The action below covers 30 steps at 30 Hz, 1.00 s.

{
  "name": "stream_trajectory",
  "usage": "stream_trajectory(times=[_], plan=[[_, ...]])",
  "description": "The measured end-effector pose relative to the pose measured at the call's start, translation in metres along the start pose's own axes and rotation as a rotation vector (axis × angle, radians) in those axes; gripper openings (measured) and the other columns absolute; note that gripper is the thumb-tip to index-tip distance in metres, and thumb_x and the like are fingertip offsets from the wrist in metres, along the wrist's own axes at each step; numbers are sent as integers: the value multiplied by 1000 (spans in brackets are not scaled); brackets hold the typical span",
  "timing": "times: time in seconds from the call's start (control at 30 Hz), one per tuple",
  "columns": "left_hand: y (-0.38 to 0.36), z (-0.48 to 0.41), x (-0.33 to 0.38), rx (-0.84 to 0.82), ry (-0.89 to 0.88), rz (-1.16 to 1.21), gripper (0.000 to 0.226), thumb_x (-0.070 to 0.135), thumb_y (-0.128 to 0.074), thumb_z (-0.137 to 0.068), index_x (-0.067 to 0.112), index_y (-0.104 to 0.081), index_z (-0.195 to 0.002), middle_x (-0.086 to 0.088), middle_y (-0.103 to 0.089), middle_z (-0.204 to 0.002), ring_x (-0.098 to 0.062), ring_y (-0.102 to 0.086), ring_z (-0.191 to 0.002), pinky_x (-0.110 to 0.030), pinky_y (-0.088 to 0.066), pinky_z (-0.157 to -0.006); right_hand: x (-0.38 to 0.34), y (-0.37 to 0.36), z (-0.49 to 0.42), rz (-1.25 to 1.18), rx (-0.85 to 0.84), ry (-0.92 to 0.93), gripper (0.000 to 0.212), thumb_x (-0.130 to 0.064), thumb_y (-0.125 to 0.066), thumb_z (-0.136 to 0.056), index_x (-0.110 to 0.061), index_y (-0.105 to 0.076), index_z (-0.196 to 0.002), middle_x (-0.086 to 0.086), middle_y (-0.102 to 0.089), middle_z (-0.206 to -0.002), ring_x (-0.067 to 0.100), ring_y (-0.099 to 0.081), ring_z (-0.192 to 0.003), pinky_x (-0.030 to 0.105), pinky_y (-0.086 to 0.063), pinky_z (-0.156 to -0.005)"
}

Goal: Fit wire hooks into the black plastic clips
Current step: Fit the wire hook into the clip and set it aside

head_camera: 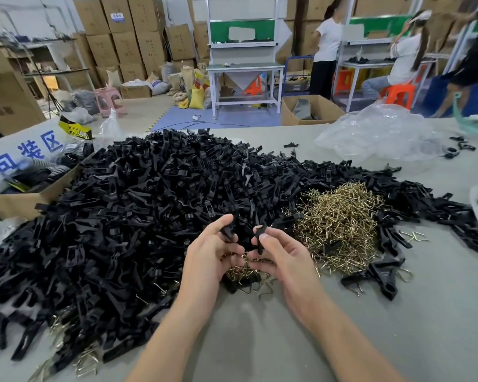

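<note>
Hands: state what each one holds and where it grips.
The left hand pinches a black clip at its lower end. The right hand pinches another black clip around its middle, thumb on top. Wire hooks bunch beneath both.

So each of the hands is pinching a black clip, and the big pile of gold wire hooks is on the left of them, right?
Not quite. The head view shows the gold wire hooks piled to the right of the hands. Each hand, left and right, does pinch a black clip.

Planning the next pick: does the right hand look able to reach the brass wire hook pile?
Probably yes: the wire hook pile lies open beside the right hand, nothing covering it, though that hand already pinches a black clip.
</note>
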<state>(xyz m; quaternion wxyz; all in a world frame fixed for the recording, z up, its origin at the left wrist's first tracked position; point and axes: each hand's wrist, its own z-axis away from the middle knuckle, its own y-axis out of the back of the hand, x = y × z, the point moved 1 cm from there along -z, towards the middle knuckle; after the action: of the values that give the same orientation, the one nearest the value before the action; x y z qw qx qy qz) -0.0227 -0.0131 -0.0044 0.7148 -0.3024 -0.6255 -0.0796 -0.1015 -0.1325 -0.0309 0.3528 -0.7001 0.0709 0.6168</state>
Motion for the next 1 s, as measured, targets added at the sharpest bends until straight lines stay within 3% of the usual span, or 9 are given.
stream_trajectory(times=[0.07, 0.13, 0.3, 0.4, 0.47, 0.53, 0.67, 0.87, 1.0], plan=[[0, 1, 1, -10, -7, 61, 32, 11, -48, -98, 20, -77, -106, -2, -65, -75, -17, -64, -66, -27, -56, -60, 1, 0, 0, 14, 7, 6, 21, -11, -61, -99, -21, -80, -96, 6, -75, -95, 20, -72, -81, 33, -60, -74], [1, 2, -1, -23, -75, -62, 32, 14, -48, -103, 28, -76, -107, -4, -66, -80, -16, -68, -74, -26, -58, -67, 2, 2, 0, 10, 9, 13, 20, -12, -62, -98, -21, -80, -100, 7, -76, -97, 20, -73, -88, 33, -61, -78], [0, 2, -8, -65, -149, -322, 46, 15, -56, -101, 41, -45, -138, 9, -72, -88, -8, -70, -79, -21, -57, -70, 2, 2, 1, 74, -56, 39, 22, -14, -63, -99, -26, -79, -107, 5, -77, -109, 20, -72, -106, 29, -60, -81], [2, 1, -6, -34, -164, -406, 34, 16, -59, -100, 28, -57, -131, 10, -75, -104, -8, -72, -92, -21, -56, -77, 1, 3, -1, 101, -72, 31, 24, -14, -63, -99, -29, -79, -107, 1, -77, -111, 16, -73, -102, 28, -60, -83], [1, 2, -4, -57, -177, -431, 33, 14, -58, -100, 30, -60, -129, 13, -75, -108, -6, -70, -101, -20, -56, -83, 0, 3, -1, 124, -89, 30, 25, -14, -63, -99, -30, -79, -108, 0, -77, -111, 14, -73, -95, 28, -59, -84], [-1, 3, -4, -67, -190, -424, 36, 9, -57, -100, 33, -61, -127, 18, -74, -108, -3, -69, -102, -14, -55, -79, 0, 3, -1, 115, -87, 25, 24, -14, -63, -98, -29, -79, -109, 0, -77, -111, 12, -73, -90, 28, -59, -82], [-1, 3, -4, -77, -204, -421, 39, 8, -60, -98, 36, -63, -124, 18, -73, -108, -1, -67, -103, -14, -49, -95, 0, 4, -2, 89, -57, 12, 20, -12, -66, -96, -22, -79, -108, 3, -78, -107, 11, -71, -86, 28, -60, -79], [0, 4, -5, -64, -213, -429, 28, 9, -62, -97, 28, -68, -116, 15, -75, -106, -2, -68, -104, -16, -52, -91, 0, 4, -1, 93, -58, 22, 23, -10, -67, -95, -23, -78, -110, 6, -78, -102, 12, -71, -85, 28, -60, -78], [2, 5, -5, -44, -210, -439, 24, 12, -62, -97, 29, -73, -110, 13, -76, -103, -4, -70, -99, -15, -51, -88, 0, 5, -1, 77, -79, 8, 32, -12, -72, -90, -34, -74, -113, 3, -76, -94, 16, -72, -85, 27, -60, -76]])
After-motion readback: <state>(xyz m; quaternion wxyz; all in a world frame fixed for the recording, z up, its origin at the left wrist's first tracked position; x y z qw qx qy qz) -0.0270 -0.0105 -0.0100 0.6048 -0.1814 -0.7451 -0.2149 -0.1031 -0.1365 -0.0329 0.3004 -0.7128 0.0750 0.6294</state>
